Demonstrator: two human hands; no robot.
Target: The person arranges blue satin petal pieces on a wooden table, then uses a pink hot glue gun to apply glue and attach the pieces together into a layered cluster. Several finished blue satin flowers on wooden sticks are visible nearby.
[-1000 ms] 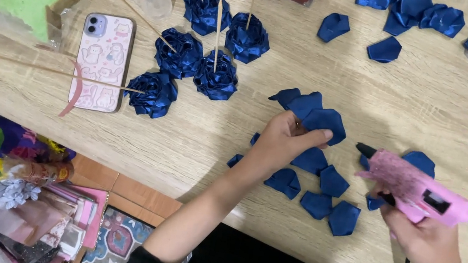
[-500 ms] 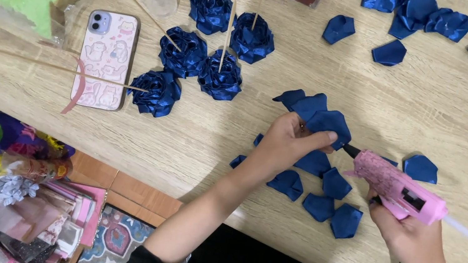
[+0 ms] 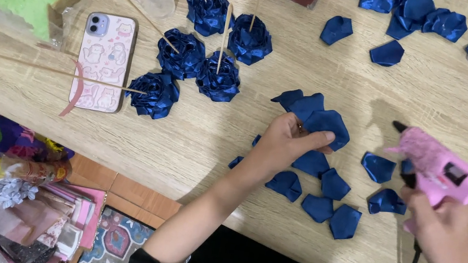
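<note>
Half-built rose (image 3: pixel 315 118) – dk-blue, shiny

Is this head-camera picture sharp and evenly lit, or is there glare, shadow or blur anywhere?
In the head view the light is soft and even across the wooden table. The pink glue gun casts a faint shadow on the wood behind its nozzle. The satin roses carry small bright sheens. The left hand and right hand look sharp, and the table's edges bow slightly from the wide lens.

A half-built blue satin rose (image 3: pixel 314 117) sits pinched above the table — pink glue gun (image 3: pixel 440 167) held beside it.
</note>
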